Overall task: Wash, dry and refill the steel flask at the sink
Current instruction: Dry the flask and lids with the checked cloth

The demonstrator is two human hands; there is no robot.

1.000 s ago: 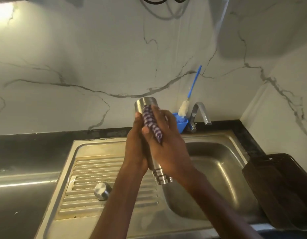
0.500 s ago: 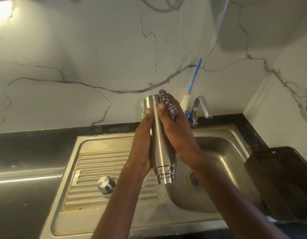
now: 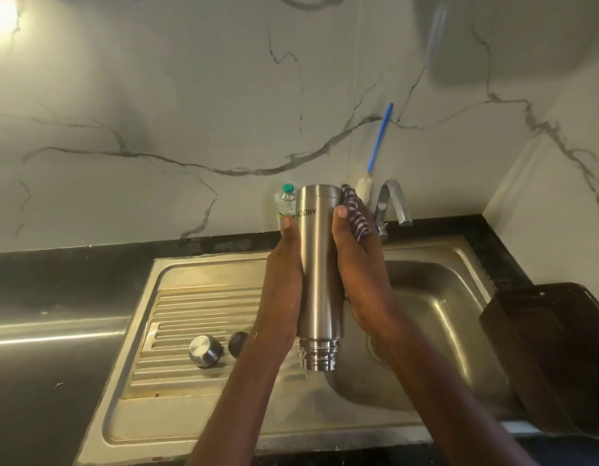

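Head view: steel flask (image 3: pixel 320 264) inverted, clamped between left hand (image 3: pixel 284 284), cloth-holding right hand (image 3: pixel 362 274).

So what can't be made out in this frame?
- Head view: the flask mouth faces down, so its inside is hidden.
- The right hand covers most of the cloth.
- The flask and left hand hide most of the plastic bottle; its label is unreadable.

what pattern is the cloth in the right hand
The cloth is dark blue with white stripes or checks, seen in the head view.
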